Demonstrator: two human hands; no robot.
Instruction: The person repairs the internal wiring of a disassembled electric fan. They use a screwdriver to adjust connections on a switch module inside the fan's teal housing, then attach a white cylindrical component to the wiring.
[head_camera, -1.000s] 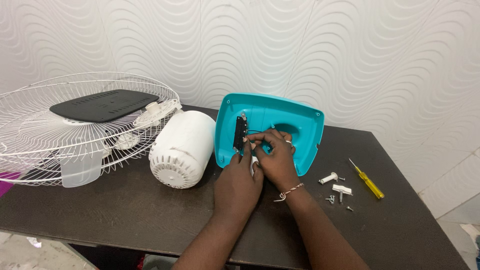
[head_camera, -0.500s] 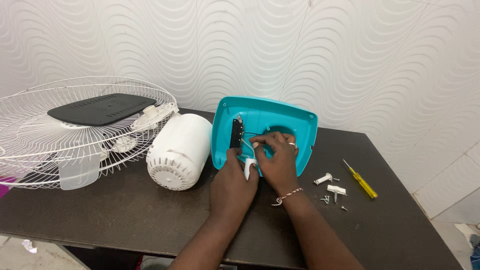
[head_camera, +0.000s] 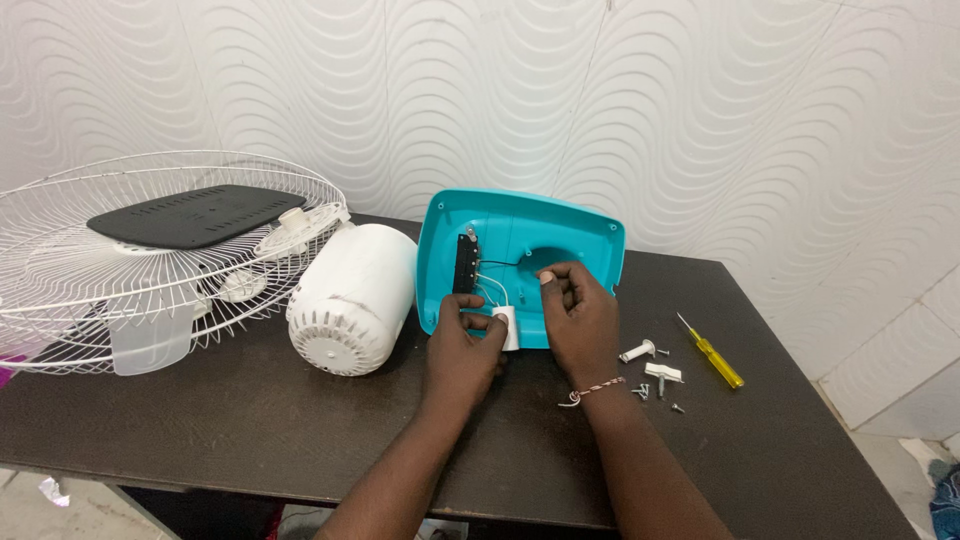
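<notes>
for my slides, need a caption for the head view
Left hand holds a small white part wired to a teal fan base; right hand pinches the wires.

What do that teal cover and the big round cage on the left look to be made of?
The teal cover looks like moulded plastic: smooth, slightly glossy, rounded corners. The cage seems to be thin metal wire with a white coating, though the material under the coating cannot be confirmed.

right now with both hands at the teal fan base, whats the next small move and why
Probably ease the small white part clear of the teal base: the left hand pinches it, thin wires tie it to the black switch block, and the right hand steadies the base.
</notes>
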